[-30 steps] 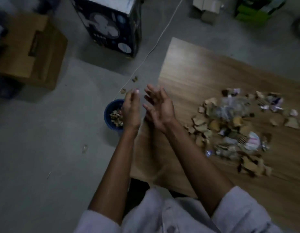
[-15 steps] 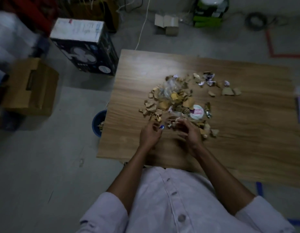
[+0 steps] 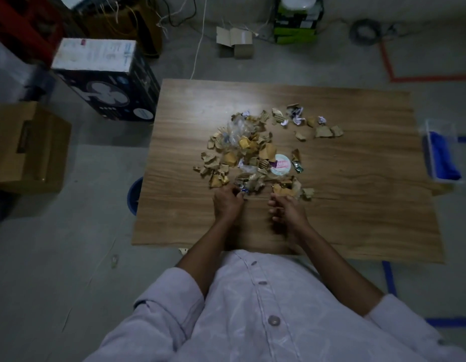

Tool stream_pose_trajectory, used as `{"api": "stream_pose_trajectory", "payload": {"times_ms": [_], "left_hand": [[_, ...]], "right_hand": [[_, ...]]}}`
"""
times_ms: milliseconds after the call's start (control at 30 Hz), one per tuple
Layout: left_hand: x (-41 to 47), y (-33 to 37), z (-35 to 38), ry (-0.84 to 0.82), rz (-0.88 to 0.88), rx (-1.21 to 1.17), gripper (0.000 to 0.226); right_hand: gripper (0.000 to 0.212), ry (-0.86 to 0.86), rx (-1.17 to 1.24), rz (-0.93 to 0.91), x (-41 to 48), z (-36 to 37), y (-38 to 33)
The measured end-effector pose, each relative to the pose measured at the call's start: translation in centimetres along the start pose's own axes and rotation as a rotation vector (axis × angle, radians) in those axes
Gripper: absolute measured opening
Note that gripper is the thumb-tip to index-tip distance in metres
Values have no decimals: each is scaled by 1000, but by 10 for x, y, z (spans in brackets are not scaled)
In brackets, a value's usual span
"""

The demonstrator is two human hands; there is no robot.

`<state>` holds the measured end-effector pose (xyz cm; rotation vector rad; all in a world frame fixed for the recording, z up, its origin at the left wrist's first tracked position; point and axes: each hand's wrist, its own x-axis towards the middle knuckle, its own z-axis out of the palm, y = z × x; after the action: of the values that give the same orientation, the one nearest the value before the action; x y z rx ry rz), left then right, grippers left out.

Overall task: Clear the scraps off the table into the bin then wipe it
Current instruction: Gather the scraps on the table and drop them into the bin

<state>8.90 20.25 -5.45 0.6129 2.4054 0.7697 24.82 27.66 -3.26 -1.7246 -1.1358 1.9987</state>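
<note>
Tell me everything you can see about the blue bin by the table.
The bin is blue, round and looks plastic. It stands on the grey floor, partly under the table's left edge, near the front corner. Only a curved strip of rim and wall shows; the tabletop hides the rest, contents included. The left hand and right hand are at the scraps, away from it.

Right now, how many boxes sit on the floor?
4: brown box far left, black fan box beyond it, small open box and green box at the back. More may be hidden.
</note>
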Motion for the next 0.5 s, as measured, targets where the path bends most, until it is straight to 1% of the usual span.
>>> {"api": "stream_pose_trajectory", "payload": {"times_ms": [100, 233, 267, 333, 400, 467, 500], "left_hand": [[-6, 8, 8, -91, 92, -33, 16], [-10, 22, 14, -179, 202, -21, 13], [-10, 26, 16, -194, 218, -23, 14], [-11, 35, 18, -228, 255, -14, 14], [-11, 41, 23, -257, 312, 14, 12], [-11, 46, 28, -272, 324, 12, 10], [-11, 48, 30, -261, 318, 1, 10]], "right_hand": [[13, 122, -28, -84, 12, -16, 1], [13, 439, -205, -204, 22, -39, -1], [13, 473, -238, -203, 23, -42, -1], [25, 483, -320, -202, 29, -45, 1], [38, 465, -463, -156, 29, -45, -2], [48, 431, -566, -102, 29, -46, -6], [50, 409, -580, -84, 31, -47, -7]]}}
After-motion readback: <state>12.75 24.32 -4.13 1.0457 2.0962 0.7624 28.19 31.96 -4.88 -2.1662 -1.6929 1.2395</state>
